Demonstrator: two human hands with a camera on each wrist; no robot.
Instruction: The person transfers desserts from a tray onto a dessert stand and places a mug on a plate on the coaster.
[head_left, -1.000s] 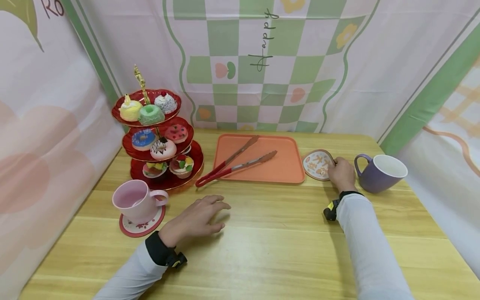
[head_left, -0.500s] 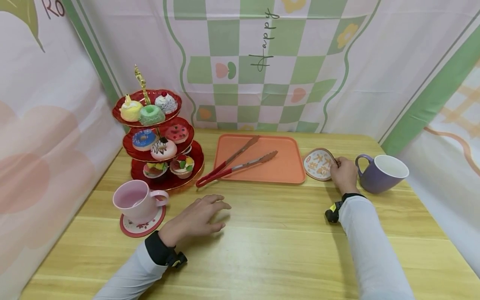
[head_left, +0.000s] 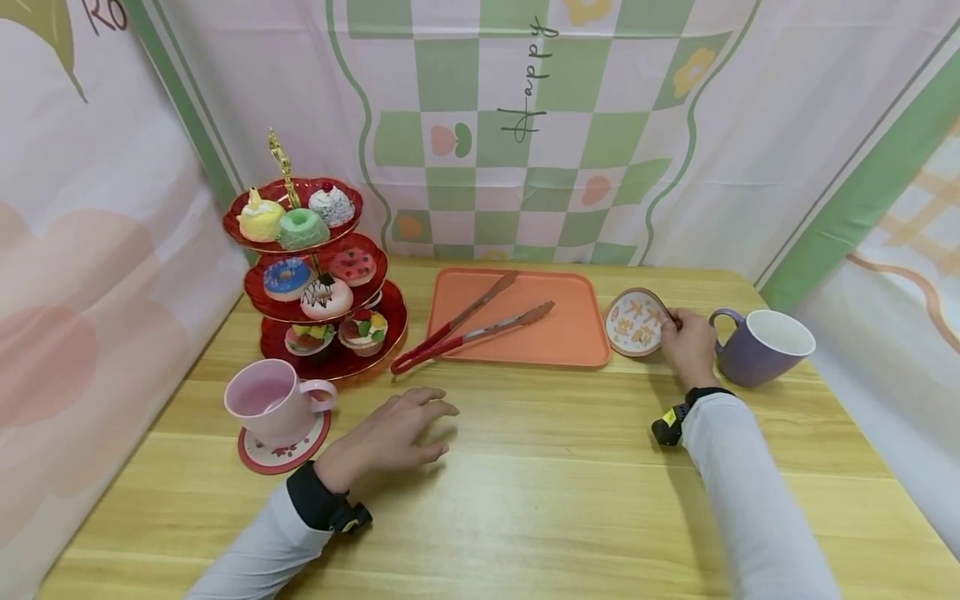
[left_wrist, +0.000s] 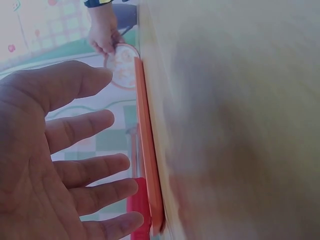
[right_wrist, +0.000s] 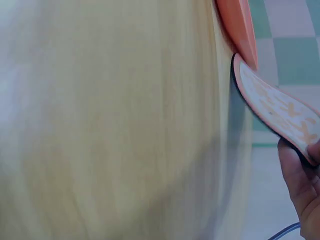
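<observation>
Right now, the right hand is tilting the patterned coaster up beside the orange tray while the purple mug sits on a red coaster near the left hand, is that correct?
Not quite: the mug on the red coaster near the left hand is the pink mug, not the purple one. The purple mug stands on the bare table, just right of the right hand. The head view shows this. The rest holds: that hand tilts the patterned coaster up beside the orange tray.

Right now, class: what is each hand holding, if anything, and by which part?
The right hand pinches the coaster by its right rim, tilting it up off the table. The left hand holds nothing; it rests open on the table.
</observation>
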